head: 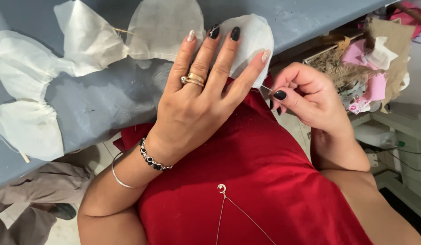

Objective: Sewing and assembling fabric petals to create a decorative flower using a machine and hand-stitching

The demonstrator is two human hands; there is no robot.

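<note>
1. Hands at work on a grey-blue cloth-covered counter [106,104]: the left hand [197,104] lies flat, fingers spread, pressing a thin white rounded fabric piece [251,38] at the counter's near edge, above a red knit garment [247,172].
2. Right hand [306,95] pinches a fine silver needle [266,88] between thumb and forefinger, its grip clenched on the needle's rear end; the left grip is released, palm down, holding nothing and only weighing on the cloth.
3. Needle points left toward the white piece's edge, its long axis running nearly level, tilted slightly up to the left; the tip sits just beside the left little finger.
4. White piece looks light, limp and sheer, likely to slide or pucker unless pinned flat; best held by pressure near the stitched edge.
5. Needle appears stiff, slippery and sharp, best taken at its blunt end.
6. Similar white fabric cut-outs [29,122] lie spread over the counter; a heap of pink and burlap scraps [369,63] sits to the right.
</note>
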